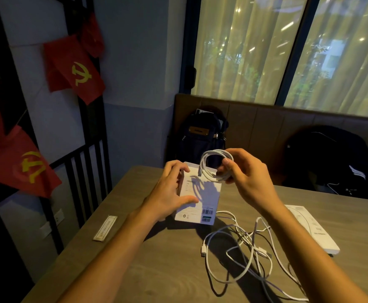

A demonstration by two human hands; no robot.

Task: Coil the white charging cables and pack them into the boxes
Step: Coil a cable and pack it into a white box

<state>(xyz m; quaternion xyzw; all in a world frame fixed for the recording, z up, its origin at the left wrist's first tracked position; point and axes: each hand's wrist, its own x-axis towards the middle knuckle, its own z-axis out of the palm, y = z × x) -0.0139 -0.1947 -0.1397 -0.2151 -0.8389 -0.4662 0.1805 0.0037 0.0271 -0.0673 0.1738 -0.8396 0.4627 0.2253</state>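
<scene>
The lower half of the frame is filled by a wood-grain table [156, 270], and the upper right is taken up by a large window [244, 51] hung with pale, sheer curtains. Below the window, a brown padded bench [266, 127] is seen along the table's far edge; a dark jacket [331, 158] is heaped on it at the right and a dark backpack [202, 134] is propped on it near the centre. Red flags [76, 66] are strung across the left side. At the right edge of the table a flat white box [314, 228] is laid face up. A tangle of loose white cables [250, 248] is spread on the table in the lower centre right, just beside that box. At the centre, an upright white box [200, 197] is stood on its lower end on the table and tilted back; it is gripped by the left hand [170, 189], whose fingers are wrapped over the left edge and top corner while the thumb is pressed across the printed face. The right hand [246, 171] is held just beside it, and a coiled white cable [203, 164] is pinched between its thumb and fingers directly above the box's open top. A narrow paper strip [105, 228] is laid at the lower left
</scene>
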